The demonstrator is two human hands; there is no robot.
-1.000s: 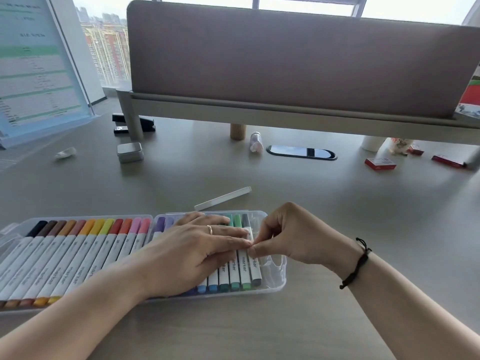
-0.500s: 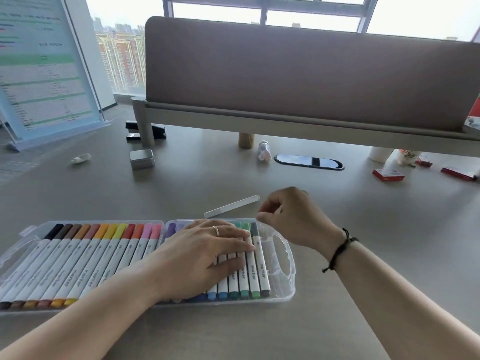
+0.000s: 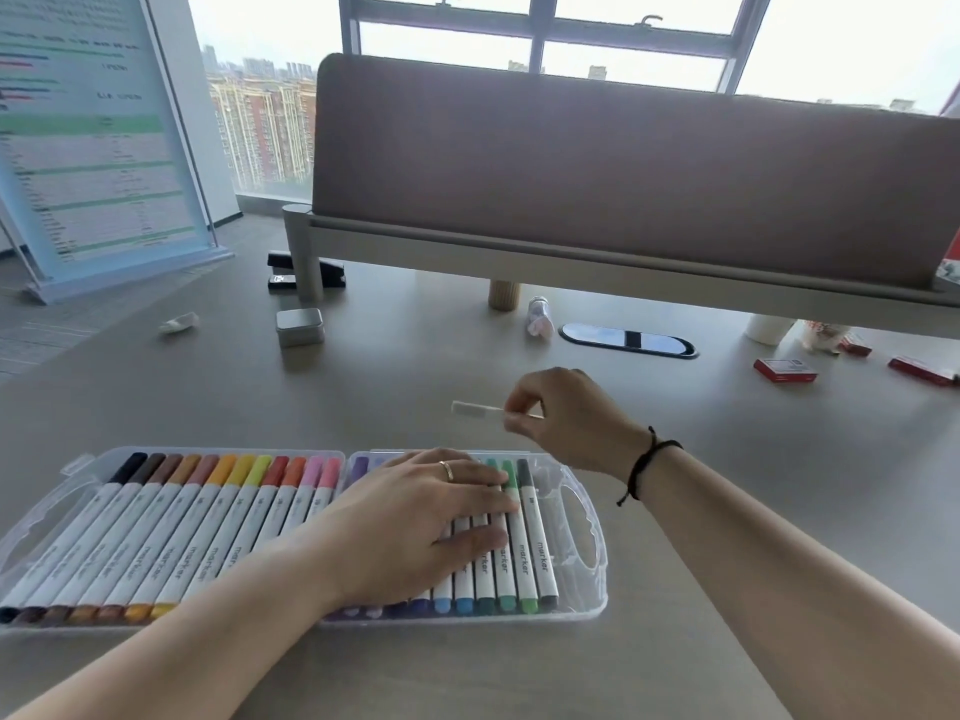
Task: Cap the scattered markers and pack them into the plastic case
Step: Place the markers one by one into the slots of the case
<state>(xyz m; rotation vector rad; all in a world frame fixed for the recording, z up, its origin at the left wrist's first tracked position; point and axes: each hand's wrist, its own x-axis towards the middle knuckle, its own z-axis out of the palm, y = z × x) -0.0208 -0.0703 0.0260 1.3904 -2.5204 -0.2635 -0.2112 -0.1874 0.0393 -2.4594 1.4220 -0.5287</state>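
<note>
A clear plastic case [image 3: 587, 543] lies open on the desk, both halves filled with rows of several capped white markers [image 3: 223, 532]. My left hand [image 3: 415, 517] rests flat with straight fingers on the markers in the right half, hiding some of them. Behind the case, my right hand [image 3: 561, 418] pinches one end of a thin white strip [image 3: 475, 409] and holds it just above the desk. A dark-capped marker [image 3: 537, 537] lies rightmost in the case, beside the handle opening.
A small metal tin [image 3: 300, 327], a crumpled white scrap [image 3: 179, 323] and a black stapler [image 3: 306, 275] lie at the back left. A desk divider [image 3: 623, 174], a cable grommet [image 3: 628, 341], a small bottle [image 3: 538, 317] and red boxes [image 3: 784, 370] sit behind and right.
My right hand left the rightmost marker in the case, moved back to the white strip on the desk and picked it up. My left hand stayed on the markers.
</note>
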